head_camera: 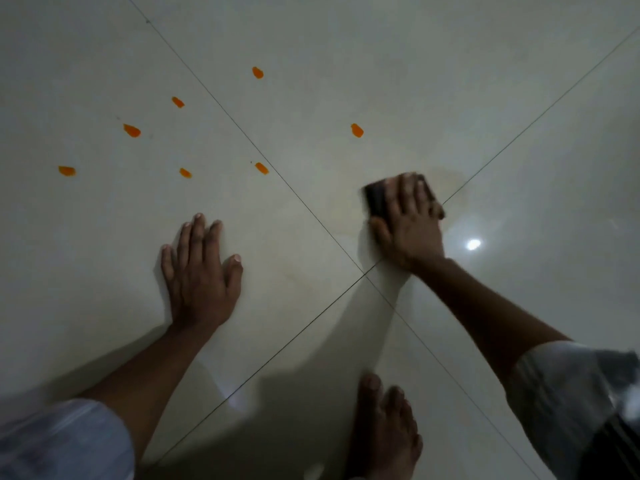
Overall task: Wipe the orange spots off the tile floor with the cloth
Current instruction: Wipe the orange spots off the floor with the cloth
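Observation:
Several orange spots lie on the pale tile floor (346,46): the nearest to the cloth (357,130) is just above it, another spot (261,168) sits by the grout line, and others (132,130) are spread to the left. My right hand (412,220) presses flat on a dark cloth (375,199), which shows at the fingers' left side; the hand is blurred. A faint yellowish smear surrounds the cloth. My left hand (199,271) rests flat on the floor with fingers apart, holding nothing.
Dark grout lines cross at a point (365,273) between my hands. My bare foot (384,431) stands on the floor at the bottom centre. A bright light reflection (472,244) shines on the tile right of my right hand.

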